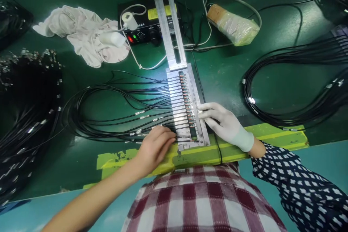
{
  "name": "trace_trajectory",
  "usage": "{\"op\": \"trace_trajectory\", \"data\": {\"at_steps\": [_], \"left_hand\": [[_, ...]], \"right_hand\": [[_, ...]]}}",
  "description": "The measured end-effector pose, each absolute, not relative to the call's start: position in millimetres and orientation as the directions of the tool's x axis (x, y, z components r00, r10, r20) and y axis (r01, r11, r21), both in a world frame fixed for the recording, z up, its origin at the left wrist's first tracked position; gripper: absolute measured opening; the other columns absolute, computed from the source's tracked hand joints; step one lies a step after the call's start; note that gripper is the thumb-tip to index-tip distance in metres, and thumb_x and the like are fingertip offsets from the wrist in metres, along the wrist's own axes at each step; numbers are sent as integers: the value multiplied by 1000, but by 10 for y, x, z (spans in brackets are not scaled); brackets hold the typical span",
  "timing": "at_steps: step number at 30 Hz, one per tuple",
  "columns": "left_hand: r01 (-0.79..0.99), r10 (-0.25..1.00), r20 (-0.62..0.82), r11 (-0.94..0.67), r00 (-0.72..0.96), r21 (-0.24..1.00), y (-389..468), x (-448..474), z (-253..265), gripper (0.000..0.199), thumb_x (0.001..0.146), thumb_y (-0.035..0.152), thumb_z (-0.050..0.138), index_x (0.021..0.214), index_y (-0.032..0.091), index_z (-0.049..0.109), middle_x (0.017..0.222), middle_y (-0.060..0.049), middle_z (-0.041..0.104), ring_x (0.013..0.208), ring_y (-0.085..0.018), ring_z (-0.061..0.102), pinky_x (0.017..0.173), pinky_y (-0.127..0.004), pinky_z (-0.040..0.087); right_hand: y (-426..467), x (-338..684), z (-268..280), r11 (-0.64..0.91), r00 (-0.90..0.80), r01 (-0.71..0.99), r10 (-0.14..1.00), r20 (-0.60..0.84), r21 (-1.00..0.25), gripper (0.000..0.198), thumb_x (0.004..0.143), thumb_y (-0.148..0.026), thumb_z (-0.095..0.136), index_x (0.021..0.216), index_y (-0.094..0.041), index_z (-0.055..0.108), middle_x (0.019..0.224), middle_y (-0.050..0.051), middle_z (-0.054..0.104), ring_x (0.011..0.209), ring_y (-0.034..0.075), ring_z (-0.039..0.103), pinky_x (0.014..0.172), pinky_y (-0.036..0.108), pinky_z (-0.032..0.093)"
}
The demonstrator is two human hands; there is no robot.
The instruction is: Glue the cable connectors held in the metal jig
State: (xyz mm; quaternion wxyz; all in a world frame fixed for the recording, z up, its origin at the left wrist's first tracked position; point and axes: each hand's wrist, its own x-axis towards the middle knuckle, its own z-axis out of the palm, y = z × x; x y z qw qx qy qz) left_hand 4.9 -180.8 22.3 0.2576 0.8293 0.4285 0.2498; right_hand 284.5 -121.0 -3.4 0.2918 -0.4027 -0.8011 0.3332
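Observation:
A slotted metal jig [178, 117] lies in front of me, with several black cables [130, 90] laid side by side across it. Their stripped ends with small connectors [186, 96] line up in the jig's slot. At the jig's near left edge, my bare left hand [157, 145] is closed, fingertips pinching a black cable close to the lowest places. My right hand [224, 123], in a white glove, rests outstretched fingertips on the jig's right edge; its fingers are slightly apart. The jig's slotted metal cover [167, 21] is swung up away from me.
Behind the cover stands a black control box [148, 30] with lit switches. A white cloth [87, 36] lies left of it, a plastic-wrapped block [233, 25] right. Cable bundles lie at far left [24, 116] and right [247, 98]. Yellow-green tape [280, 139] lines the table's front edge.

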Motion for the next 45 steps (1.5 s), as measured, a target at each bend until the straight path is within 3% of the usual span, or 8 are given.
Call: {"op": "trace_trajectory", "data": {"at_steps": [4, 17, 28, 31, 35, 40, 45], "left_hand": [[563, 761, 271, -628, 590, 536, -1732, 182, 133, 29, 91, 4, 53, 118, 11, 59, 94, -10, 63, 83, -17, 55, 72, -29, 49], [556, 666, 143, -705, 732, 440, -1576, 194, 265, 32, 94, 6, 43, 123, 9, 58, 95, -11, 64, 82, -18, 54, 73, -31, 51], [510, 671, 133, -663, 729, 548, -1565, 210, 209, 36, 92, 4, 46, 127, 10, 53, 99, -11, 62, 87, -19, 53, 77, -31, 50], [530, 674, 163, -687, 721, 497, -1639, 172, 157, 39, 93, 6, 46, 131, 11, 52, 105, -13, 61, 93, -20, 53, 82, -34, 50], [625, 719, 186, -681, 670, 382, -1776, 125, 106, 44, 93, 7, 48, 137, 13, 50, 102, -12, 60, 89, -20, 53, 77, -33, 49], [641, 731, 185, -671, 657, 374, -1862, 99, 46, 53, 93, 4, 45, 145, 13, 43, 107, -13, 60, 96, -20, 56, 84, -32, 51], [629, 728, 205, -675, 655, 386, -1847, 103, 121, 48, 92, 6, 47, 140, 10, 47, 106, -13, 63, 96, -20, 58, 84, -32, 51]], "right_hand": [[-1213, 2848, -35, 455, -506, 449, 839, 201, -769, 20, 99, -19, 50, 105, -24, 69, 127, 5, 62, 113, 22, 63, 99, 41, 54], [-1195, 2842, -1, 418, -506, 454, 848, 158, -787, 22, 100, -20, 48, 104, -26, 69, 127, 4, 62, 113, 21, 63, 97, 41, 55], [-1191, 2828, -13, 418, -503, 436, 848, 169, -797, 20, 99, -19, 49, 104, -25, 68, 125, 3, 63, 110, 20, 64, 95, 38, 55], [-1188, 2832, -8, 412, -500, 440, 850, 163, -798, 21, 99, -19, 49, 104, -26, 68, 125, 3, 63, 111, 20, 64, 95, 38, 55], [-1187, 2839, -8, 409, -508, 439, 847, 155, -800, 21, 99, -19, 49, 104, -26, 68, 125, 3, 63, 111, 21, 64, 95, 38, 55], [-1178, 2836, -12, 405, -499, 458, 854, 148, -791, 22, 99, -20, 48, 102, -26, 69, 123, 3, 64, 111, 21, 64, 94, 39, 55], [-1172, 2822, -14, 422, -498, 460, 851, 167, -781, 21, 98, -19, 50, 103, -26, 69, 123, 3, 63, 112, 21, 63, 97, 40, 54]]}}
